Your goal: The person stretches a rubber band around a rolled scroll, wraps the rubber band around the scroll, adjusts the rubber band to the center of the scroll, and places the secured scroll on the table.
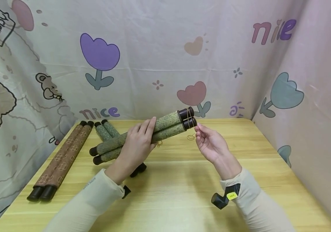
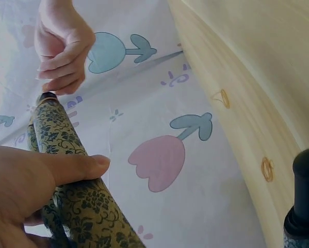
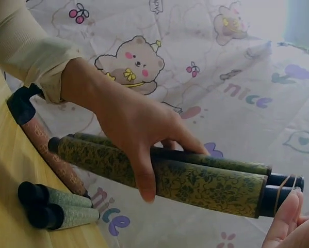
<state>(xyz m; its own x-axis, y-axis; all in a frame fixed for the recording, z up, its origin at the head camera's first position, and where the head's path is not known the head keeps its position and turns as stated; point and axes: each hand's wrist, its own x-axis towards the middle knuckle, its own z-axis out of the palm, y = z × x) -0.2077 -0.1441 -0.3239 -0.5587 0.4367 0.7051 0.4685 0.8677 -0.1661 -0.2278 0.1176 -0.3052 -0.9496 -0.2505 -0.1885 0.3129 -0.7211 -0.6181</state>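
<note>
Brown scroll (image 1: 65, 158), table's (image 1: 183, 193) left edge; green scroll (image 1: 103, 132), towards far edge; left hand (image 1: 137, 138) gripping floral scroll (image 1: 167, 121) above table; two loose bands (image 2: 267, 169); right hand (image 1: 212, 145) pinching looped band (image 1: 188, 116) at floral scroll's dark ends, fitting or removal apparently unfinished.

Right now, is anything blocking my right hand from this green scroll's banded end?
Nothing visible blocks it: your right hand pinches the rubber band looped around the dark end knobs of the olive-green floral scroll.

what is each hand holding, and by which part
The left hand grips a scroll around its middle. The right hand pinches a thin band by the part next to the scroll's dark knobs.
</note>
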